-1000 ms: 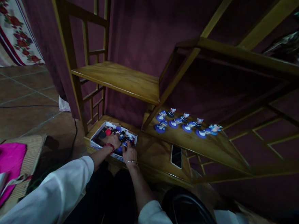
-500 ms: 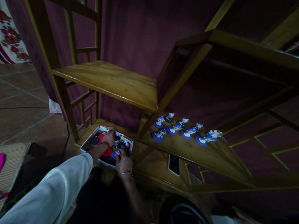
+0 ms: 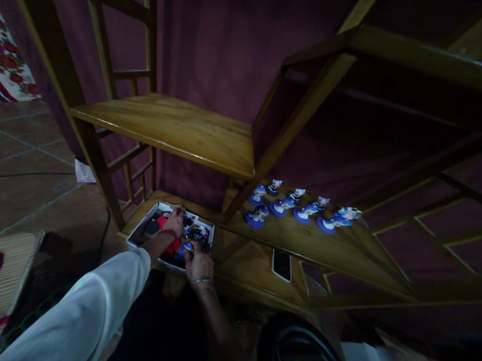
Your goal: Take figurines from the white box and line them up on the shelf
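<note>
A shallow white box (image 3: 137, 243) on the low wooden ledge holds a jumble of small figurines and red, black and blue pieces. My left hand (image 3: 174, 224), with a red bead bracelet, reaches into its far side. Its fingers curl downward and look closed, but their tips and anything in them are hidden. At the box's near right corner, my right hand (image 3: 199, 264) has its fingers closed on a small purple-haired figurine (image 3: 188, 246). Several purple-haired figurines (image 3: 256, 217) on round purple bases stand on the shelf to the right.
Small pink-and-black figurines (image 3: 274, 187) stand behind the purple ones. A phone (image 3: 282, 265) lies on the lower ledge. An upper wooden shelf (image 3: 174, 126) overhangs the box, and a slanted post (image 3: 298, 121) rises right of it. A black round-rimmed object (image 3: 299, 347) is near my right arm.
The view has shifted slightly. Both hands stay in the box with almost the same pose, and the figurine in my right hand has barely moved.
</note>
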A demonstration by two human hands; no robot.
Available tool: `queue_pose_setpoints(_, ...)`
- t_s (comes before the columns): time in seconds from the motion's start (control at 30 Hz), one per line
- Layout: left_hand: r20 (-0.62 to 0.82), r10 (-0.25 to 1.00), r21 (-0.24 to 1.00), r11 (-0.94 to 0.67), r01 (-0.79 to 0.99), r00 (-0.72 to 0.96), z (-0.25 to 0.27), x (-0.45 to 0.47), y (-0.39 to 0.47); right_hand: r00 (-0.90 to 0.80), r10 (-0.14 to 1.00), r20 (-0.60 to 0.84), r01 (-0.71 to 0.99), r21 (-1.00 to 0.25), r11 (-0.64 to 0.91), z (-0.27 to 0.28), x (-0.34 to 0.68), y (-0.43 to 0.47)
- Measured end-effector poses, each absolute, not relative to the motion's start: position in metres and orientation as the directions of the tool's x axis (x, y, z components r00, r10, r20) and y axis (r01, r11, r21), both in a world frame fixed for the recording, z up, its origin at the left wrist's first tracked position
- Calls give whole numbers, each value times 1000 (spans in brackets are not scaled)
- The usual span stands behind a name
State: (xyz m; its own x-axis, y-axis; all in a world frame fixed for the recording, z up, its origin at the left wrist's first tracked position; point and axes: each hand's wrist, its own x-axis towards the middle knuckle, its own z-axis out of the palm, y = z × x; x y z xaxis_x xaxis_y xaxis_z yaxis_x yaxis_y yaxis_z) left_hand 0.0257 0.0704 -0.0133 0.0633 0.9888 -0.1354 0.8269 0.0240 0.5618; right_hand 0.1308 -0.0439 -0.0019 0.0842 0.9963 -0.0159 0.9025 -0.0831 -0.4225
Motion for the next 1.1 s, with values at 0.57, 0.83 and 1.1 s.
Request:
queue_pose_setpoints(0.57, -55, 972, 297, -201, 934, 227, -7, 21, 72, 100, 995, 31, 877, -474, -74, 3, 133, -46)
queue_pose_setpoints(0.83, -43, 999, 552, 19, 834, 6, 7, 15, 40, 162, 985, 58, 857, -504, -111, 14, 127, -42)
queue_pose_setpoints(1.1, -172, 959, 912, 241, 332, -224, 10, 7, -9, 229, 965, 130, 800, -590, -110, 33, 112, -68)
